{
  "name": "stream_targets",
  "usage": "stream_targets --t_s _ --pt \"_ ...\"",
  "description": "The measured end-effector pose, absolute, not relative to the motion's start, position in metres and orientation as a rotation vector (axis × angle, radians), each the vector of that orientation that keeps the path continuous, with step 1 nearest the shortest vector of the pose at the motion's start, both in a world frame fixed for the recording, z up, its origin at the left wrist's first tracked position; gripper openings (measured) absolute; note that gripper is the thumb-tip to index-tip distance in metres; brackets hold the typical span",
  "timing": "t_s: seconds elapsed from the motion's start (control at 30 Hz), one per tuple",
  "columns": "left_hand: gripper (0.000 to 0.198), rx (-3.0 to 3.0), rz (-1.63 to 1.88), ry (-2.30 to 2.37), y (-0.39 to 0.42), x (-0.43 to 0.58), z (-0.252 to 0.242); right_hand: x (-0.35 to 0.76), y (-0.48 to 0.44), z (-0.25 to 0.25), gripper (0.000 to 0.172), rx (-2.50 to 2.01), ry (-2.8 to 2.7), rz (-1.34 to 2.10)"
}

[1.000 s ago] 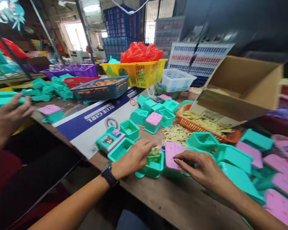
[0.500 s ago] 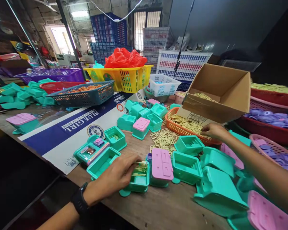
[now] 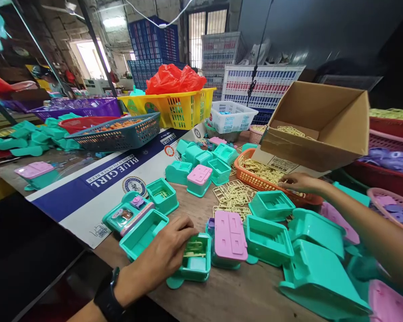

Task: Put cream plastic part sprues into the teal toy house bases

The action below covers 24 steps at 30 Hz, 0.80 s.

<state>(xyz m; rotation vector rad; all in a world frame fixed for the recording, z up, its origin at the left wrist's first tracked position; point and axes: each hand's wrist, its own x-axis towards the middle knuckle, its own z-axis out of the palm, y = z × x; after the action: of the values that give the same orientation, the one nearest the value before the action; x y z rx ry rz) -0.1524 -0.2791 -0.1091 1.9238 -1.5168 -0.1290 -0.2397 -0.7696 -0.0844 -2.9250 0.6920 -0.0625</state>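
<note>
My left hand (image 3: 169, 246), with a black watch on the wrist, is closed at the left wall of a small open teal plastic box (image 3: 203, 268). Thin pale-yellow plastic pieces (image 3: 194, 248) lie inside that box. My right hand (image 3: 298, 182) reaches to the right side of an orange basket (image 3: 246, 172) full of the same yellow pieces; its fingers are bent down among them, and what they pinch is hidden. Beside the left hand's box stands a teal box with a pink panel (image 3: 230, 237) on top. An open teal box (image 3: 143, 237) sits partly behind my left hand.
Loose yellow frames (image 3: 235, 194) lie mid-table. Teal boxes (image 3: 268, 237) crowd the right and a further group (image 3: 201, 156) stands behind. A tilted cardboard box (image 3: 322, 147) leans over the orange basket. Yellow (image 3: 191, 109) and grey-blue (image 3: 121, 136) baskets are at the back.
The view has shifted slightly. My left fingers have drawn up a little from inside the teal box, showing more of the yellow pieces. My right hand stays at the orange basket, its fingers still bent.
</note>
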Motion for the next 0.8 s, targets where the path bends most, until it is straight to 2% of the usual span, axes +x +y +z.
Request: stream_targets --t_s 0.1,0.2,0.43,0.6,0.7,0.8 --pt "0.022 1.934 0.002 -1.494 -0.276 -0.154 -0.109 -0.238 -0.776 -0.08 0.009 -2.816 0.685 -0.004" --pt "0.02 1.943 0.167 -1.42 -0.281 -0.158 -0.1 -0.228 -0.78 -0.077 0.008 -2.751 0.793 -0.168" --pt "0.022 1.905 -0.134 -1.348 -0.372 -0.133 -0.063 -0.201 -0.764 -0.078 0.038 -2.598 0.77 -0.492" --pt "0.012 2.243 -0.311 -1.248 -0.451 -0.089 -0.071 -0.208 -0.75 -0.061 0.052 -2.522 0.707 -0.657" --pt "0.024 2.314 -0.429 -1.188 -0.471 -0.077 -0.088 -0.216 -0.738 -0.052 0.064 -2.31 0.671 -0.632" --pt "0.037 2.348 -0.5 -1.109 -0.479 -0.076 -0.103 -0.221 -0.719 -0.049 0.068 -2.133 0.601 -0.422"
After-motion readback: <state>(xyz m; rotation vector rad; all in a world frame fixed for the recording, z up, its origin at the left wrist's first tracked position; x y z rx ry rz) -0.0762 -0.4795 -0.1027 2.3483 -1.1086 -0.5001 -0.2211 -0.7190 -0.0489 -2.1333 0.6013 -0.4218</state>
